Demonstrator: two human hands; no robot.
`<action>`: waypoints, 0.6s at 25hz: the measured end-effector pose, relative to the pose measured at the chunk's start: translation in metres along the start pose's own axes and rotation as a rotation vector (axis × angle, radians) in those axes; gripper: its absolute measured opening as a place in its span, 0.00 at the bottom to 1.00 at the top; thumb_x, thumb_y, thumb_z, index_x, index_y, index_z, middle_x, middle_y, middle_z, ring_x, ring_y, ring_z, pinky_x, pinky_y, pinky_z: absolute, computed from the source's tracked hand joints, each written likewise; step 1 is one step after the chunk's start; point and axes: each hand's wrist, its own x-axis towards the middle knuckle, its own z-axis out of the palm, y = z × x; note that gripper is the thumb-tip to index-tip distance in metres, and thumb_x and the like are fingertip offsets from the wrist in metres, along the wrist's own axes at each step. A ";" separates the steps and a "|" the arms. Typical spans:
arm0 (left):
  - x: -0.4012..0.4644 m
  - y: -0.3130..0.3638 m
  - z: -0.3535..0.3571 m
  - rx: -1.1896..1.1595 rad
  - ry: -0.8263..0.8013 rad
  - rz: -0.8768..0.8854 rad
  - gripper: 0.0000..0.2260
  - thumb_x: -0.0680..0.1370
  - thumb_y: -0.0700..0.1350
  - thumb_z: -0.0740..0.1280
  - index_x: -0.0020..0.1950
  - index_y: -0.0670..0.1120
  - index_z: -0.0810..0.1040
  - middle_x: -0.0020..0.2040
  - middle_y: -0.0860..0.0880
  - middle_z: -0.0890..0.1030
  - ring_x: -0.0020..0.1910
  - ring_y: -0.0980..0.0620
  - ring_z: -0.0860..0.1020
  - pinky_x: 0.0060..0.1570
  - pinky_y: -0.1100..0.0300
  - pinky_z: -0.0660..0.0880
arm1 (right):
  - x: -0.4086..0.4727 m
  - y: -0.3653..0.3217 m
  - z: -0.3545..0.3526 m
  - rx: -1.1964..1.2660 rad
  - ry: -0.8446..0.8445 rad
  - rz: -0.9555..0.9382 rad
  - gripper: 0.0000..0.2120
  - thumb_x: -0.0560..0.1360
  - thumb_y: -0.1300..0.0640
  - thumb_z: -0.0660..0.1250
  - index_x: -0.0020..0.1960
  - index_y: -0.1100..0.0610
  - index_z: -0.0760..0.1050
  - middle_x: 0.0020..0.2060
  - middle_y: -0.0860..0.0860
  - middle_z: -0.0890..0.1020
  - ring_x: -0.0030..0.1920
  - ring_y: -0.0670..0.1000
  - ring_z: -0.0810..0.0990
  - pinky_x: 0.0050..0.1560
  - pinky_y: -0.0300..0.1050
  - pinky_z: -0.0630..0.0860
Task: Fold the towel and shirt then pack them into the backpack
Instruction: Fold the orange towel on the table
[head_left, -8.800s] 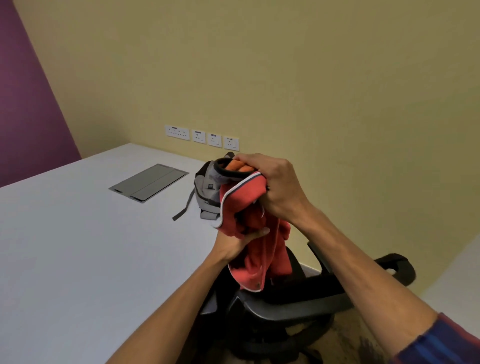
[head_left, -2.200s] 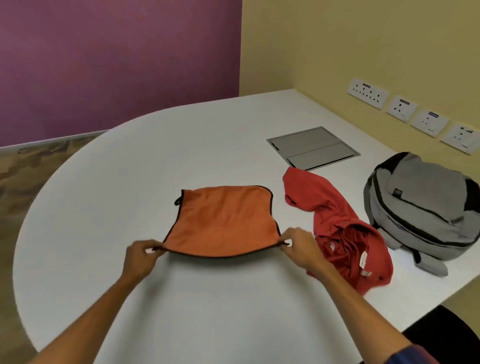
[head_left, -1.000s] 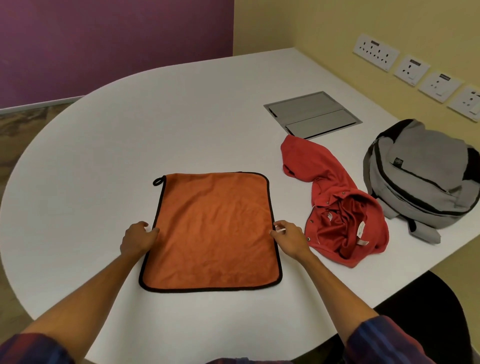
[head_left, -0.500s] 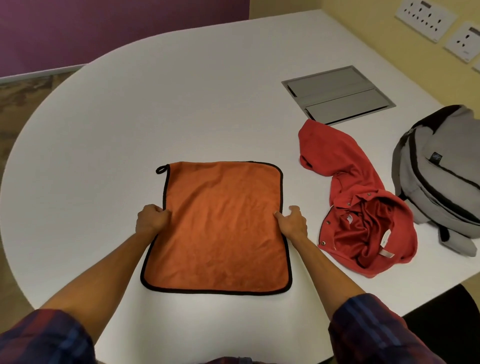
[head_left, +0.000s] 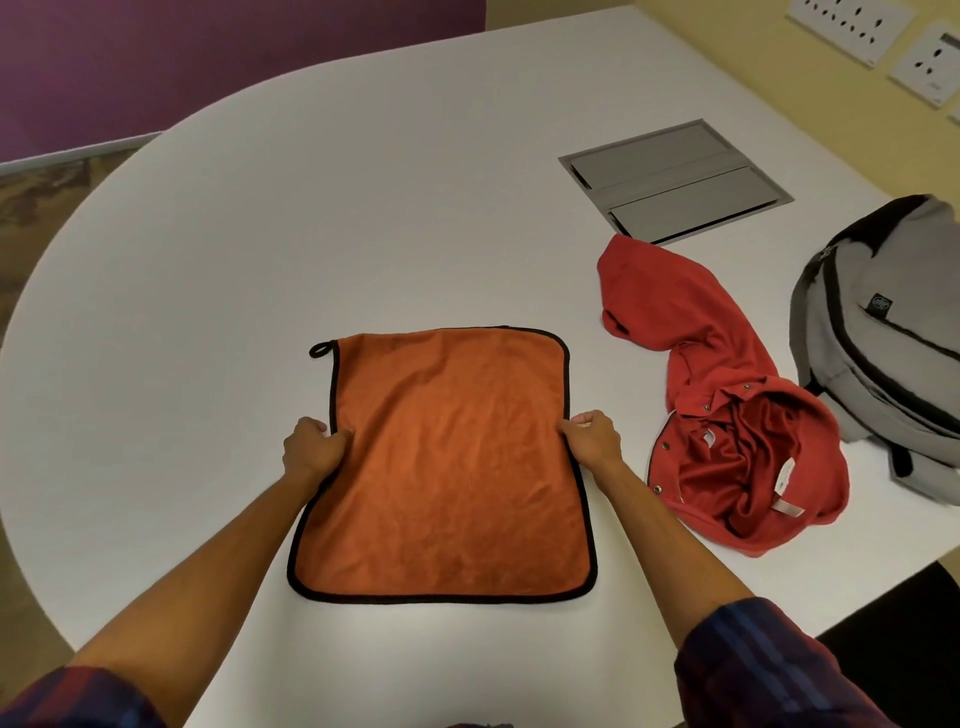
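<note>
White rounded table (head_left: 363, 208) (grey hatch (head_left: 675, 179) inset), purple and yellow walls.

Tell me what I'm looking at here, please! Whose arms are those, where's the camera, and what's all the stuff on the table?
Those arms belong to a person, not a machine. The camera sits on their head, looking forward and down, so you see what they see. A flat orange towel lies on the white table. The left hand pinches its left edge and the right hand pinches its right edge, probably ready to fold it. To the right lies a crumpled red shirt, and beyond that a grey backpack. The grey panel is set into the tabletop.
</note>
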 end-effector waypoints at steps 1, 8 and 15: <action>0.003 0.000 -0.001 -0.027 -0.030 -0.040 0.12 0.75 0.49 0.70 0.48 0.40 0.74 0.44 0.46 0.74 0.47 0.43 0.75 0.49 0.52 0.72 | 0.001 0.003 -0.001 0.055 -0.017 0.034 0.15 0.74 0.53 0.69 0.56 0.59 0.73 0.51 0.52 0.77 0.53 0.54 0.77 0.55 0.50 0.76; 0.005 -0.003 -0.017 -0.444 -0.158 -0.213 0.07 0.77 0.39 0.68 0.38 0.42 0.75 0.44 0.43 0.77 0.40 0.47 0.75 0.43 0.56 0.73 | -0.002 0.010 -0.010 0.248 -0.017 0.150 0.07 0.74 0.58 0.70 0.39 0.60 0.76 0.42 0.55 0.80 0.47 0.56 0.78 0.53 0.50 0.77; 0.026 0.046 -0.067 -0.636 -0.158 -0.143 0.04 0.75 0.42 0.70 0.45 0.42 0.78 0.49 0.41 0.80 0.42 0.48 0.78 0.51 0.51 0.77 | 0.005 -0.061 -0.054 0.432 0.042 0.007 0.03 0.73 0.61 0.69 0.45 0.61 0.79 0.38 0.54 0.79 0.38 0.51 0.76 0.26 0.35 0.68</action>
